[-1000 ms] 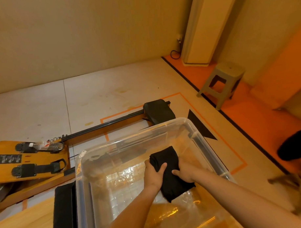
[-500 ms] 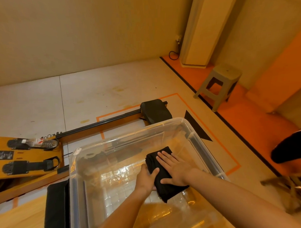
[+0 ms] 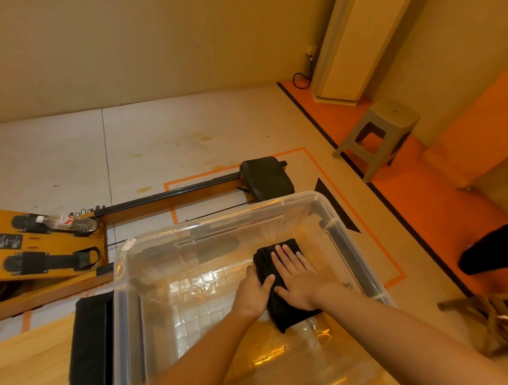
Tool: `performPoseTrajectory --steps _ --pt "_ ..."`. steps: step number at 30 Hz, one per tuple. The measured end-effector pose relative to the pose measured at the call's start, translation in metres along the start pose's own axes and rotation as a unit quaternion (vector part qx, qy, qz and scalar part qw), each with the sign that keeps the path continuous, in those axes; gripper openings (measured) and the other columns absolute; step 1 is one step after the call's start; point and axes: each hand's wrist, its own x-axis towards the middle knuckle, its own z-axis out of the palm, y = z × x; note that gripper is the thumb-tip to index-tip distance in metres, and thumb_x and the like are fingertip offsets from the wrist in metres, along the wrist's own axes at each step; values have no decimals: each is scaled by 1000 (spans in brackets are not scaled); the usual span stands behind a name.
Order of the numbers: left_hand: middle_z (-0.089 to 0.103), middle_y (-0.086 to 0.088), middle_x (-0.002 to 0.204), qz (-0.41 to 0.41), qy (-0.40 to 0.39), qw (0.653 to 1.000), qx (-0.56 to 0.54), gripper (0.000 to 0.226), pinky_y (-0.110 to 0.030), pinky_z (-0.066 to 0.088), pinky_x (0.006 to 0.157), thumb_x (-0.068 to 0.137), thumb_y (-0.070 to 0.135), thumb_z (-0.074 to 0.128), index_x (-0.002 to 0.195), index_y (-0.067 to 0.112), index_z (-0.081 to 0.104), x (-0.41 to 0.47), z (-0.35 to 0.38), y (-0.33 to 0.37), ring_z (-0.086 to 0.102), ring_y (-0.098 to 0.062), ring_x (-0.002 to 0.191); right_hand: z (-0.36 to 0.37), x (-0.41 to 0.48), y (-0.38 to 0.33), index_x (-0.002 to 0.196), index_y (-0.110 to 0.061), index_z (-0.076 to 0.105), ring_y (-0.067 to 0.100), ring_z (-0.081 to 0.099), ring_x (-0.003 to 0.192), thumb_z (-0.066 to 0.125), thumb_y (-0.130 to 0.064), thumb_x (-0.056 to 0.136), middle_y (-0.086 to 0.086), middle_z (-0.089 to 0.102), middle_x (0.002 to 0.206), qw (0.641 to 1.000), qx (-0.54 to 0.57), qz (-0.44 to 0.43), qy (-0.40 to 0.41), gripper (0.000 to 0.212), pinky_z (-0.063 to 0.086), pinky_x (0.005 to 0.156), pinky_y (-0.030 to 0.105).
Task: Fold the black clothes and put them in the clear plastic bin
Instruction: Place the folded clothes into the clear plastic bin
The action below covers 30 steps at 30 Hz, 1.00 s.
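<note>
Clear bin [image 3: 119,297], folded black garment [image 3: 288,315] lengthwise near-to-far, right hand [image 3: 300,283] flat atop, left hand [image 3: 252,293] gripping edge

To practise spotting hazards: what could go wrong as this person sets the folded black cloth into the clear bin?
The right hand only presses flat on the black cloth; lifting it may let the fold spring open.
The left hand pinches the cloth's edge, so pulling away could drag it askew.
The cloth sits close to the right wall of the bin and may bunch there.
</note>
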Motion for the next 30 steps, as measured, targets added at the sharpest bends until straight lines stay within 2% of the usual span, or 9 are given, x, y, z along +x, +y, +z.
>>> performPoseTrajectory --steps 2,6,8,12,15,18,21,25,30 --pt "64 -12 115 6 -14 998 64 36 -18 48 67 101 31 46 132 12 39 -5 -1 -2 64 -24 102 5 2 0 134 -12 -33 16 -38 130 18 -49 102 6 -34 152 1000 -9 4 0 70 -21 111 34" --pt "61 -14 124 -4 -52 995 83 43 -29 51 82 103 30 41 141 11 30 -16 -3 1 62 -27 108 6 7 -2 132 -14 -34 17 -38 132 -7 -70 83 4 -41 141 999 -27 17 -17 79 -23 109 35" --pt "57 -17 131 -17 -58 994 88 50 -35 51 88 104 34 35 146 11 20 -24 -5 5 60 -30 113 8 6 -2 132 -14 -34 19 -36 137 8 -58 98 3 -41 142 1000 -14 17 -21 70 -21 111 36" --pt "31 -13 155 -9 -31 984 176 64 -37 40 103 103 43 31 153 15 3 -46 -16 12 44 -29 134 2 1 -5 137 -12 -33 20 -31 142 18 -50 102 7 -34 154 1000 -8 20 -23 72 -18 114 38" --pt "24 -11 157 8 -6 963 269 66 -40 39 104 103 46 33 153 14 7 -56 -33 20 41 -30 135 -17 -8 -9 147 -15 -27 21 -28 143 28 -50 102 7 -30 156 999 -6 26 -46 79 -16 115 40" --pt "26 -13 156 9 42 967 252 64 -41 37 108 102 47 32 151 10 15 -68 -53 34 38 -31 136 -42 -26 -18 149 -18 -24 21 -26 144 35 -50 100 5 -28 157 999 21 17 -47 83 -14 116 40" --pt "30 -8 154 98 108 957 250 59 -35 32 110 102 45 34 150 13 22 -91 -71 47 33 -24 139 -68 -58 -35 151 -20 -21 21 -27 144 35 -48 101 2 -30 156 999 44 -11 24 80 -12 117 40" --pt "35 -1 152 229 245 884 326 69 -34 13 120 95 59 20 149 17 30 -130 -98 52 26 -18 142 -85 -100 -73 147 -23 -26 19 -34 140 37 -52 99 -1 -36 151 984 87 -18 153 84 -19 113 38" --pt "10 0 162 215 320 853 353 80 -32 -16 117 89 63 3 155 17 11 -164 -143 34 -2 -14 149 -88 -114 -139 135 -26 -38 17 -40 137 33 -54 99 -3 -42 147 958 97 -37 266 84 -24 111 36"
